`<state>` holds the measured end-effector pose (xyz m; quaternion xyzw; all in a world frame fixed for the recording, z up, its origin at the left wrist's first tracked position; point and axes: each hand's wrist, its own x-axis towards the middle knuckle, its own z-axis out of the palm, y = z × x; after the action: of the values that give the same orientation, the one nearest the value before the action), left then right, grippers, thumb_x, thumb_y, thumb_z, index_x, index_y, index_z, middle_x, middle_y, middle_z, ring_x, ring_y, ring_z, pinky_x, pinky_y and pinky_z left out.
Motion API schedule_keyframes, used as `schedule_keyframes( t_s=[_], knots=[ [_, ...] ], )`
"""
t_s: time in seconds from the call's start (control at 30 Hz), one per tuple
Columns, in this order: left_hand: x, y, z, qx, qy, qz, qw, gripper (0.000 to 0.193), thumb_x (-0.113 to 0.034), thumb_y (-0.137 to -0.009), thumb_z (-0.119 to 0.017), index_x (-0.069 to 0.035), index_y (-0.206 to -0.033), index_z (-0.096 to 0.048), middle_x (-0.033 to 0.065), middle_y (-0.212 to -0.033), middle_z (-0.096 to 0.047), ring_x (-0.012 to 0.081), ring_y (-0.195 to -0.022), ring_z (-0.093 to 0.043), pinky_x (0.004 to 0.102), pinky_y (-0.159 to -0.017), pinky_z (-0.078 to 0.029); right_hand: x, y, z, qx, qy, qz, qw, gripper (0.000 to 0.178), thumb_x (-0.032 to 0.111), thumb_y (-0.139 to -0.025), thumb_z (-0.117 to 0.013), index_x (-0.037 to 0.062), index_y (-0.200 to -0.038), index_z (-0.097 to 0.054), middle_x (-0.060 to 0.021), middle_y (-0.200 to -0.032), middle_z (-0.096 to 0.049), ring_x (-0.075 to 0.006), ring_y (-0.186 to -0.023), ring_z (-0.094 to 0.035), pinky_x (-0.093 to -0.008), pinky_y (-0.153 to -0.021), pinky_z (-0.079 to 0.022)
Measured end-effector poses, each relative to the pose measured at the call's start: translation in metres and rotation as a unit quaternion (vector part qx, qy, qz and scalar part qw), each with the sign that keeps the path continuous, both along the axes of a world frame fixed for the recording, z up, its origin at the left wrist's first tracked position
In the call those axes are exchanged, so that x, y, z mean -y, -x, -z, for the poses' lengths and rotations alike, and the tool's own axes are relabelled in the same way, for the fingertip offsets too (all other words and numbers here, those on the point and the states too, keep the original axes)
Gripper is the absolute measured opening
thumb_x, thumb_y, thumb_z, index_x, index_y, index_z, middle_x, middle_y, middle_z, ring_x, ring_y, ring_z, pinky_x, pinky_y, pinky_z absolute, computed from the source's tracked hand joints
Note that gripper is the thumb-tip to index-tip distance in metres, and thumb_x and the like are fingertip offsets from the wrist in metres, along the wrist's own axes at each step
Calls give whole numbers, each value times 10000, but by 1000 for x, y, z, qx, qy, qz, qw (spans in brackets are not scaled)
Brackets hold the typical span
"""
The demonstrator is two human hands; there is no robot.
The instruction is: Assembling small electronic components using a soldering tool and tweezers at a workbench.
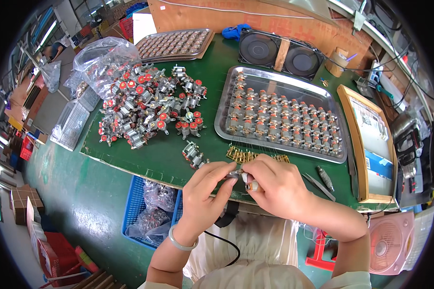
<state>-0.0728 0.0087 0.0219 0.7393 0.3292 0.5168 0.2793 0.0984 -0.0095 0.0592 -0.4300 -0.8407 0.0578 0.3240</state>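
Note:
Near the table's front edge, my left hand is closed, pinching a small silver metal component between thumb and fingers. My right hand meets it from the other side. Its fingers are pressed together at the component's end, with white wraps on two of them; what they grip is hidden. Just beyond my hands lies a row of small brass pieces with thin wires. A few loose metal components rest just past my left hand. Farther left is a big heap of similar parts with red discs.
Right of centre, a metal tray holds rows of upright components; another filled tray stands behind the heap. Tweezers and a grey-handled tool lie right. Two black round fans or speakers stand behind. A blue crate sits below.

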Motion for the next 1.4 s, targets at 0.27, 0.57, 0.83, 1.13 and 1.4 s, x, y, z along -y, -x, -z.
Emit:
schedule_keyframes(
  t_s=[0.27,0.57,0.83,1.13,1.4],
  knots=[
    [1,-23,10,-5,-181,-78,980,285,81,-697,-633,28,-976,-609,145,-898,-600,250,-770,-592,303,-666,-486,5,-10,-14,-160,223,51,960,131,25,-711,-626,10,-814,-547,-49,-628,-520,-132,-542,-506,-247,-498,-403],
    [7,-15,3,236,251,83,935,332,-34,-851,-547,15,-1163,-444,84,-960,-545,148,-866,-568,280,-736,-499,-8,-75,-2,-114,159,85,977,220,23,-701,-608,23,-916,-563,-109,-782,-600,-251,-712,-601,-341,-628,-463],
    [2,-17,-3,341,385,123,849,216,-103,-888,-507,11,-1066,-460,162,-981,-601,247,-856,-626,310,-735,-529,-2,-88,14,154,-23,0,988,572,55,-641,-673,54,-1155,-422,-90,-934,-594,-233,-722,-588,-341,-685,-419],
    [8,-36,4,256,312,148,903,179,-38,-869,-521,44,-1027,-504,123,-957,-580,219,-862,-617,306,-743,-532,7,-92,6,58,8,34,998,626,10,-634,-663,68,-1201,-405,-85,-895,-607,-246,-706,-584,-355,-678,-442],
    [7,-58,6,219,269,184,920,153,16,-834,-549,48,-981,-524,113,-917,-586,209,-806,-626,309,-709,-546,12,-80,-8,-33,130,106,985,652,-47,-623,-633,86,-1217,-399,-129,-917,-608,-270,-684,-586,-352,-669,-471]
  ],
)
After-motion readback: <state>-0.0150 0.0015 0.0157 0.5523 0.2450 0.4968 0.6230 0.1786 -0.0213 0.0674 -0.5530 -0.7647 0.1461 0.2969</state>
